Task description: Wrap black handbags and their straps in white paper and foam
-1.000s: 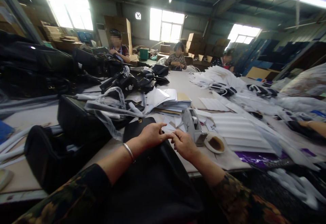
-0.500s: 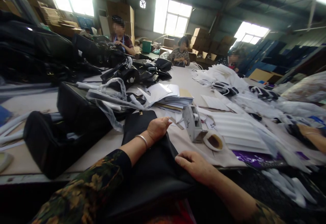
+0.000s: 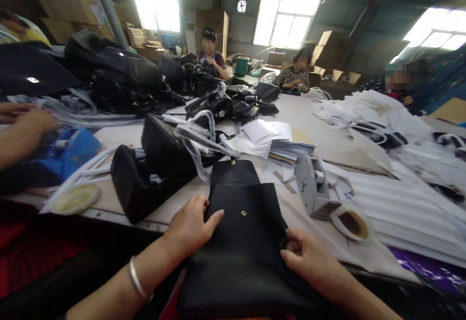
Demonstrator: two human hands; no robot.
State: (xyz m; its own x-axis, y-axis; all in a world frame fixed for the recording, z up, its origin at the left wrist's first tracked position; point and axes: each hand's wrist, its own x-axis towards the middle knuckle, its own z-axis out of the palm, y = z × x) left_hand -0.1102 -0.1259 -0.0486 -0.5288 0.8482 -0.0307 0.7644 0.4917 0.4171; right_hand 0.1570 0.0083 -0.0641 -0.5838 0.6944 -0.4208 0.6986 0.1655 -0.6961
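A black leather-look bag (image 3: 242,261) leans from the table edge toward me, its flap (image 3: 233,172) folded back onto the table. A small gold-coloured clasp part sits on the flap's end, and a round metal stud (image 3: 243,213) on the bag's front. My left hand (image 3: 194,223), with a silver bangle at the wrist, grips the bag's left edge, thumb over the front. On the opposite edge, my right hand (image 3: 304,257) is closed, thumb and curled fingers pinching the side. The bag's underside is hidden.
Other black bags (image 3: 145,179) with wrapped straps lie to the left. Behind the flap are stacked papers (image 3: 291,145); a grey tape dispenser (image 3: 313,189) and a tape roll (image 3: 351,223) stand at right. Co-workers sit across the table, and another person's hands (image 3: 32,123) work at far left.
My left hand has gone from across the bag's upper part to its left edge, uncovering the stud. My right hand still holds the right side. The view has turned left.
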